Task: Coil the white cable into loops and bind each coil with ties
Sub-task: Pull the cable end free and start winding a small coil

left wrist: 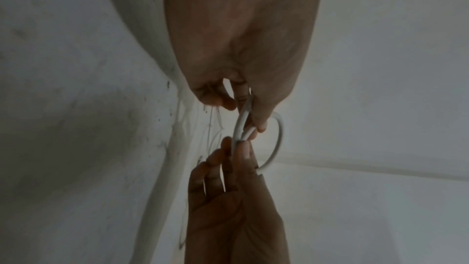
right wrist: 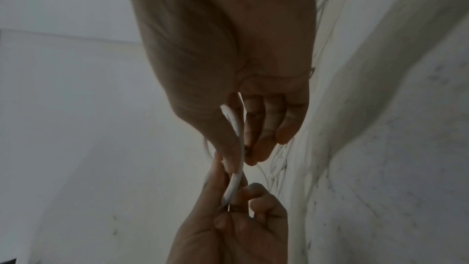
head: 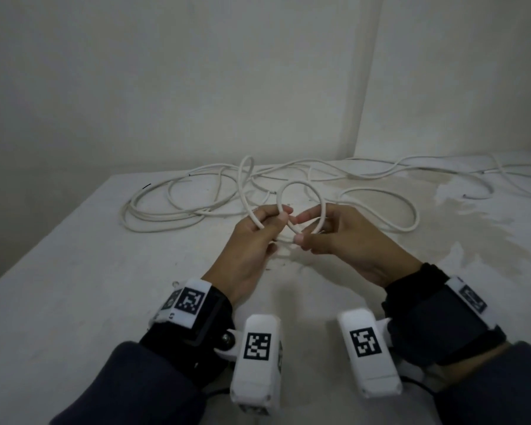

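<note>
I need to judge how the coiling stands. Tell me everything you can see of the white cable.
The white cable is thin, round and flexible. Most lies in loose tangled loops on the white table, trailing right. One small loop stands raised between the hands: the left hand pinches its free end, the right hand grips the other side. No ties are visible.
</note>
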{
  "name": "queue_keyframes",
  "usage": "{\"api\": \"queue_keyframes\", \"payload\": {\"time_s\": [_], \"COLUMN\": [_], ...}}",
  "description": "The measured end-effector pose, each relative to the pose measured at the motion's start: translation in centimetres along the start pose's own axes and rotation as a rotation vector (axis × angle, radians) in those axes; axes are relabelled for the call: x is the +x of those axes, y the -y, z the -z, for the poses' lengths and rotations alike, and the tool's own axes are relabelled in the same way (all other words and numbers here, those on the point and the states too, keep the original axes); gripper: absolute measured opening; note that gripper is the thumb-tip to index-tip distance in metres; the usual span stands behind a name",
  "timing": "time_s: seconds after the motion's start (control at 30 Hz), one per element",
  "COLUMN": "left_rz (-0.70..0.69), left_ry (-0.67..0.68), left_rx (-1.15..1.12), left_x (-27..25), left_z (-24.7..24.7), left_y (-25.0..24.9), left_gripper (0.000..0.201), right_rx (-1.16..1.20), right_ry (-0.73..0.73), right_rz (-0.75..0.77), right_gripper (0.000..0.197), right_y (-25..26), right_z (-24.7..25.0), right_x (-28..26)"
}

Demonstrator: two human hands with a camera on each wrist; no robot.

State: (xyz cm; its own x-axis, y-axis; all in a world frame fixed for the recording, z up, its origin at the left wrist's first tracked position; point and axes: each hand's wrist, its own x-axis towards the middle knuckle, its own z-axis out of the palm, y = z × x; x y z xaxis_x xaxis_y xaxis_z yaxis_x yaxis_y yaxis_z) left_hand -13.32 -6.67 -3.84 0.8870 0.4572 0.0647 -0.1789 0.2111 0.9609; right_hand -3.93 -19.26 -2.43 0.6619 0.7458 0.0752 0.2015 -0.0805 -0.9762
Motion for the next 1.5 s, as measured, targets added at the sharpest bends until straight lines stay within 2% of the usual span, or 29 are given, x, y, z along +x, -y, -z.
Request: {"api": "queue_keyframes", "payload": {"time_s": [0.17, 0.3, 0.4, 0.47, 0.57, 0.67, 0.7, 0.73, 0.8, 0.9, 0.97, 1.03, 1.13, 1.27, 1.4, 1.5], "left_rz": [0.042, 0.087, 0.095, 0.075, 0.036, 0.056, 0.075, 0.092, 0.099, 0.018, -0.071, -0.155, -0.195, -0.133, -0.186, -0.154], "left_ry": [-0.009, 0.056, 0.111, 0.120, 0.113, 0.148, 0.147, 0.124, 0.013, -0.194, -0.263, -0.269, -0.186, 0.000, 0.068, 0.069], "left_rx": [-0.061, -0.198, -0.294, -0.347, -0.378, -0.371, -0.363, -0.360, -0.352, -0.408, -0.355, -0.201, -0.019, 0.157, 0.368, 0.346], "left_x": [-0.1, -0.4, -0.6, -0.6, -0.7, -0.9, -0.8, -0.8, -0.5, 0.0, 0.1, -0.1, -0.5, -1.2, -1.3, -1.1], "left_z": [0.2, -0.1, -0.5, -0.6, -0.7, -0.8, -0.9, -1.0, -1.1, -0.9, -0.7, -0.6, -0.7, -1.1, -1.8, -2.2], "left_y": [-0.4, -0.7, -0.9, -0.9, -0.8, -0.7, -0.6, -0.7, -0.5, -0.4, -0.3, -0.3, -0.5, -1.1, -1.3, -1.2], "left_gripper": [0.009, 0.008, 0.016, 0.022, 0.020, 0.026, 0.021, 0.017, 0.024, 0.023, 0.021, 0.022, 0.029, 0.032, 0.029, 0.025], "right_rx": [0.190, 0.391, 0.572, 0.666, 0.667, 0.648, 0.669, 0.732, 0.934, 1.094, 1.069, 0.922, 0.572, 0.196, 0.149, 0.202], "right_ry": [-0.066, -0.155, -0.143, -0.076, 0.047, 0.037, 0.002, -0.042, -0.142, -0.259, -0.262, -0.229, -0.179, -0.062, -0.053, -0.056], "right_rz": [-0.035, -0.020, -0.029, -0.084, -0.136, -0.092, -0.084, -0.086, -0.104, -0.096, -0.096, -0.105, -0.049, -0.008, -0.009, -0.051], "right_gripper": [0.030, 0.015, 0.008, 0.016, 0.029, 0.036, 0.038, 0.041, 0.044, 0.050, 0.047, 0.046, 0.045, 0.047, 0.046, 0.030], "right_y": [0.0, 0.1, 0.3, 0.3, 0.4, 0.5, 0.4, 0.2, -0.1, -0.2, -0.1, 0.0, 0.3, 0.8, 1.1, 1.3], "right_z": [0.5, 0.7, 0.7, 0.4, -0.3, -0.7, -0.8, -0.9, -0.7, -0.4, -0.5, -0.6, -0.7, -0.6, -0.7, -0.9], "right_x": [0.2, 0.3, 0.3, 0.4, 0.3, 0.3, 0.4, 0.5, 0.9, 1.4, 1.4, 1.2, 0.8, -0.1, -0.4, -0.4]}}
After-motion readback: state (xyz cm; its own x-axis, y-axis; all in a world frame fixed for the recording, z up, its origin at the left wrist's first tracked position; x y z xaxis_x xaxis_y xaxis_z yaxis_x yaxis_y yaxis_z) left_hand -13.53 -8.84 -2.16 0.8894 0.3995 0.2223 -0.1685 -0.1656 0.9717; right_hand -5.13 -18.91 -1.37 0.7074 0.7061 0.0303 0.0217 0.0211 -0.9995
